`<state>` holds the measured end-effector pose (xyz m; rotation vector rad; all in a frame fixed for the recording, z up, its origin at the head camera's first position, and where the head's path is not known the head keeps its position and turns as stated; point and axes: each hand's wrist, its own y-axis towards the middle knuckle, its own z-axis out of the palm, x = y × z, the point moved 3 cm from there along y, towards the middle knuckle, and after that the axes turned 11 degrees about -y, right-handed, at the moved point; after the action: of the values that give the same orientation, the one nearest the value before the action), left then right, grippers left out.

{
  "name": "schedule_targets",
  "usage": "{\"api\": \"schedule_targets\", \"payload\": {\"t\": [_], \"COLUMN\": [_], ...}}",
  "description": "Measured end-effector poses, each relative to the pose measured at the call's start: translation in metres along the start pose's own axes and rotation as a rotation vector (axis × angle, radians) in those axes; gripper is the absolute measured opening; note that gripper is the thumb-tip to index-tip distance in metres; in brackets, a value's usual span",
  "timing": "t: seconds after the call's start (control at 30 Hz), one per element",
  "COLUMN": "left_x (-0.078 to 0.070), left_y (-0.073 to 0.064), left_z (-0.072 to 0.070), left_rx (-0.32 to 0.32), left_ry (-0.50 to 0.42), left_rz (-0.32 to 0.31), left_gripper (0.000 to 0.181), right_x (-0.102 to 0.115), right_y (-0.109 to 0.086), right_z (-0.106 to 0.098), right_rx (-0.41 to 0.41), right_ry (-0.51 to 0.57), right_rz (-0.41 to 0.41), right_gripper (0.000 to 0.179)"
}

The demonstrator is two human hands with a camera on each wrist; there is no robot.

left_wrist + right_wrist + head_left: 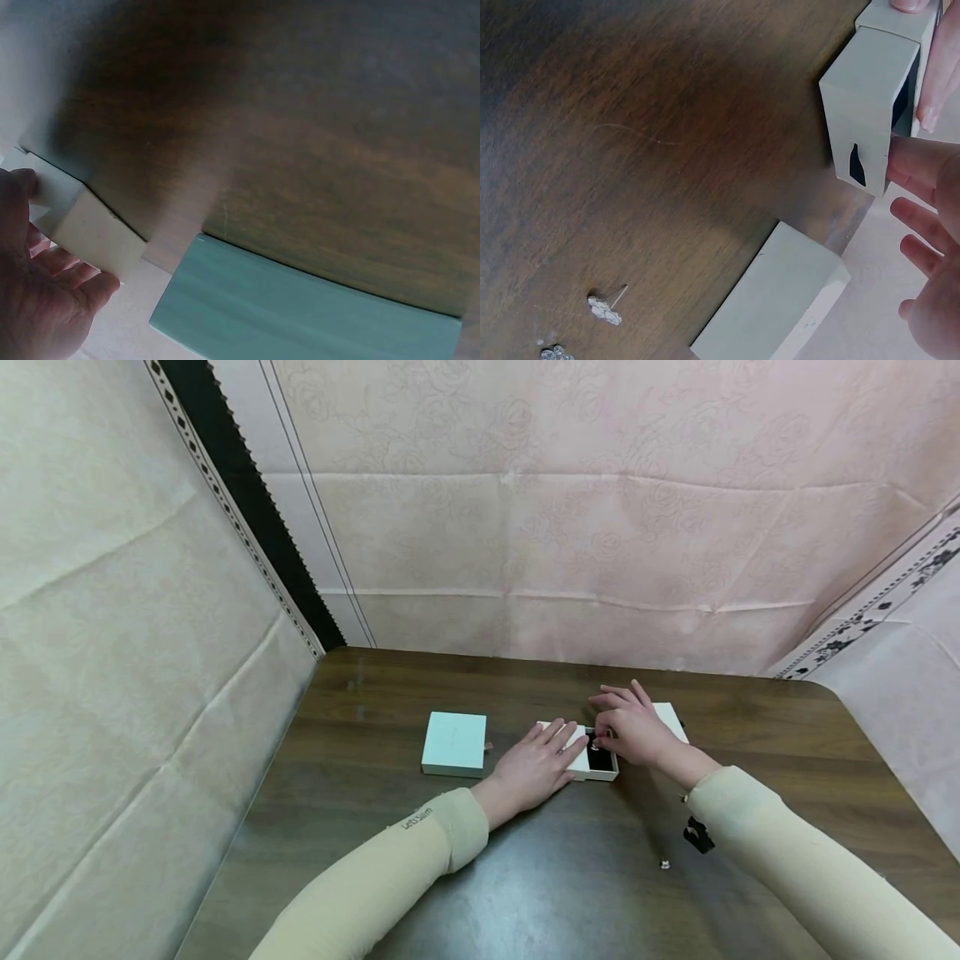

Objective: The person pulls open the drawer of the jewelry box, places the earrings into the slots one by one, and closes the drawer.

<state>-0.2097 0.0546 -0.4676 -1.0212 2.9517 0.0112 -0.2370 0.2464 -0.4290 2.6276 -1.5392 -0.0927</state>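
Pale patterned cloth point(600, 543) hangs behind the brown wooden table point(345, 760).

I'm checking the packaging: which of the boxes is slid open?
The white box that the left hand and right hand touch: its tray is drawn out, baring black inside. The pale blue box and the other white box show no opening.

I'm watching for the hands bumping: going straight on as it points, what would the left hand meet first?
Probably the right hand, just ahead of the left hand at the white drawer; depth is unclear in the head view, so it might slip past.
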Motion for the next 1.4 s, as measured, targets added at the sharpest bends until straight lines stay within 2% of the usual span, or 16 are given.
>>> {"api": "schedule_targets", "payload": {"t": [0.17,0.47,0.8,1.07,1.4], "left_x": [0.000,-0.001,-0.001,-0.002,0.000], "left_y": [0.001,0.001,0.001,0.001,0.000], "left_z": [0.002,0.002,0.000,0.001,0.002], "left_rx": [0.006,0.007,-0.025,-0.034,-0.058], "left_ry": [-0.003,-0.021,-0.010,-0.009,0.011], "left_rz": [0.000,-0.006,0.006,0.006,0.020], "left_gripper": [0.061,0.061,0.061,0.061,0.060], "right_x": [0.000,0.000,0.000,0.005,0.008], "right_y": [-0.003,-0.019,-0.055,-0.083,-0.115], "right_z": [-0.003,-0.022,-0.029,-0.029,-0.029], "right_rx": [-0.019,-0.057,-0.140,-0.262,-0.284], "right_ry": [0.001,-0.001,0.018,-0.009,-0.039], "right_rz": [-0.008,-0.006,-0.057,-0.125,-0.157], "right_gripper": [0.026,0.024,0.026,0.028,0.032]}}
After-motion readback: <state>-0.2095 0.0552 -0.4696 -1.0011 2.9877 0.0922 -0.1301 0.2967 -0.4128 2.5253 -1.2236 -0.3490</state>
